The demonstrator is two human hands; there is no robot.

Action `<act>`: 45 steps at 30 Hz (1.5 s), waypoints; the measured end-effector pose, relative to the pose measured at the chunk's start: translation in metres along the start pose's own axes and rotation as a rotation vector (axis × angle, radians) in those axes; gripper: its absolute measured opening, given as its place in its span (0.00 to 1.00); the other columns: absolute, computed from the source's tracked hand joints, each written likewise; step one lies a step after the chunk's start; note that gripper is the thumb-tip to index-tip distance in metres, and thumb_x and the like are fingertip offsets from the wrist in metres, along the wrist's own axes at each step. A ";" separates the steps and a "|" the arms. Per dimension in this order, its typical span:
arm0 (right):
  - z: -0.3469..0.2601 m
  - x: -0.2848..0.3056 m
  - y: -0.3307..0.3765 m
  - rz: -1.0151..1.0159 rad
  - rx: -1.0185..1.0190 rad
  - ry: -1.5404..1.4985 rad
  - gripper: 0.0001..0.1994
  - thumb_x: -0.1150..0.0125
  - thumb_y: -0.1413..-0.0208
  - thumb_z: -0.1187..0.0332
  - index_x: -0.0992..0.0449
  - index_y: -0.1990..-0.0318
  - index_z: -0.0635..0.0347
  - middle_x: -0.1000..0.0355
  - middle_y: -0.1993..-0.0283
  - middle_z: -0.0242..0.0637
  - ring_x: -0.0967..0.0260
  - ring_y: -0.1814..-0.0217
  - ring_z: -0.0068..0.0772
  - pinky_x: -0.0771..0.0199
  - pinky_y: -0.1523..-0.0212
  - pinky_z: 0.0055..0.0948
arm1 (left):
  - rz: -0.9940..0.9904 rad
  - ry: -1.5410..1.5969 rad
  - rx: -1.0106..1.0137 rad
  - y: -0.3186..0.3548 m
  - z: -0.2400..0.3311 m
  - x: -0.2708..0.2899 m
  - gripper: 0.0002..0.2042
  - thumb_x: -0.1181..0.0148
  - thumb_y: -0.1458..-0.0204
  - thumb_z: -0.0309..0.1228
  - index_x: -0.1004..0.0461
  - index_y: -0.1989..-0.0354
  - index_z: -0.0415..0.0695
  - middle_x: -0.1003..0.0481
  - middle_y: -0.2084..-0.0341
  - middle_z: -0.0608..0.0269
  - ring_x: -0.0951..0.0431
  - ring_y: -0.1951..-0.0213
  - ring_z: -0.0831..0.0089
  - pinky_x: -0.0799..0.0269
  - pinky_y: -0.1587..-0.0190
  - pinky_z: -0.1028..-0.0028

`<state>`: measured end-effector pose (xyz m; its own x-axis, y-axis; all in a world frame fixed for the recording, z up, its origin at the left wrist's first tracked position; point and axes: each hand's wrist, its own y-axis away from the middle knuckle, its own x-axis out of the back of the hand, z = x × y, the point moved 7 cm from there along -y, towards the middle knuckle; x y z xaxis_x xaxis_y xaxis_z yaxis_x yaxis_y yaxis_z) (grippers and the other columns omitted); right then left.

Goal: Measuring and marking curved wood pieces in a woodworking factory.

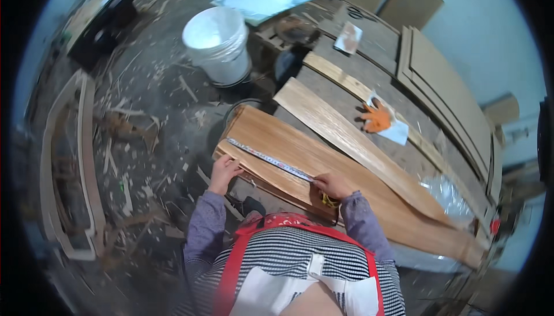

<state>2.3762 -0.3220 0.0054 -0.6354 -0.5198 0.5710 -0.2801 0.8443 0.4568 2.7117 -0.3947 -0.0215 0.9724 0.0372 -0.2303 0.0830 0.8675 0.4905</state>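
Observation:
Brown wood veneer sheets [271, 131] lie in a long stack in front of me, their left ends nearest the middle of the view. Along the top runs the extended blade of a tape measure [268, 158], laid slantwise from the upper left down to my right hand [334, 185]. That hand is closed around the tape measure, whose yellow case shows just beneath the fingers. At the near left corner, my left hand [224, 174] grips the edge of a narrow veneer strip [288, 184], thumb and fingers bent over it. Its fingertips are partly hidden.
A lighter veneer sheet [358, 143] lies beyond the stack. Past it are an orange glove [377, 116] and a pale wooden batten [340, 75]. A white bucket [222, 53] stands on the floor. Curved wooden frames [86, 160] lean at left amid scattered wood scraps.

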 end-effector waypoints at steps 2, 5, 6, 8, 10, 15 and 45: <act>-0.007 0.002 0.003 -0.052 -0.059 -0.050 0.15 0.49 0.41 0.60 0.22 0.66 0.62 0.24 0.72 0.41 0.26 0.69 0.34 0.28 0.65 0.34 | -0.010 -0.035 -0.023 0.003 0.004 -0.003 0.06 0.45 0.45 0.28 0.29 0.63 0.39 0.27 0.70 0.65 0.24 0.68 0.78 0.23 0.63 0.76; -0.021 0.009 0.001 -0.069 -0.021 -0.088 0.12 0.47 0.42 0.63 0.24 0.66 0.64 0.25 0.74 0.40 0.27 0.71 0.32 0.29 0.68 0.30 | 0.021 0.025 -0.051 0.004 0.002 -0.001 0.06 0.45 0.45 0.29 0.29 0.65 0.39 0.28 0.71 0.67 0.26 0.70 0.80 0.23 0.65 0.77; -0.024 0.013 -0.003 -0.112 0.008 -0.078 0.12 0.47 0.42 0.63 0.24 0.66 0.64 0.25 0.74 0.40 0.27 0.71 0.32 0.29 0.68 0.30 | 0.049 0.020 -0.065 0.003 0.000 0.002 0.06 0.45 0.45 0.29 0.29 0.66 0.39 0.29 0.72 0.68 0.27 0.70 0.81 0.23 0.66 0.78; -0.014 0.043 -0.004 0.105 -0.047 -0.268 0.11 0.47 0.42 0.65 0.24 0.66 0.64 0.26 0.75 0.40 0.27 0.72 0.32 0.29 0.69 0.30 | 0.076 0.069 -0.057 0.003 -0.006 0.006 0.06 0.45 0.45 0.29 0.29 0.67 0.39 0.30 0.72 0.68 0.27 0.71 0.82 0.24 0.66 0.78; 0.004 0.079 -0.010 0.285 -0.064 -0.274 0.10 0.47 0.42 0.66 0.25 0.67 0.64 0.26 0.76 0.40 0.27 0.72 0.33 0.30 0.71 0.29 | 0.059 0.057 -0.067 0.000 -0.008 0.006 0.06 0.45 0.45 0.30 0.29 0.69 0.39 0.31 0.73 0.69 0.28 0.72 0.82 0.24 0.67 0.79; 0.053 0.161 -0.055 0.520 -0.060 0.198 0.10 0.47 0.43 0.66 0.25 0.65 0.64 0.26 0.72 0.41 0.27 0.70 0.36 0.30 0.68 0.31 | 0.113 0.044 -0.007 -0.001 -0.011 0.005 0.07 0.45 0.45 0.30 0.29 0.70 0.40 0.30 0.73 0.70 0.28 0.72 0.82 0.25 0.68 0.79; -0.153 -0.055 -0.110 0.194 0.340 0.111 0.09 0.38 0.54 0.68 0.22 0.65 0.60 0.27 0.70 0.46 0.28 0.67 0.47 0.28 0.64 0.37 | 0.334 0.012 -0.466 0.011 0.006 -0.004 0.39 0.38 0.54 0.18 0.54 0.34 0.44 0.29 0.67 0.59 0.26 0.68 0.76 0.26 0.68 0.77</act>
<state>2.5521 -0.4065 0.0286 -0.6236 -0.3422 0.7029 -0.3970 0.9132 0.0924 2.7103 -0.3883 -0.0099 0.9266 0.3501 -0.1377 -0.3358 0.9347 0.1168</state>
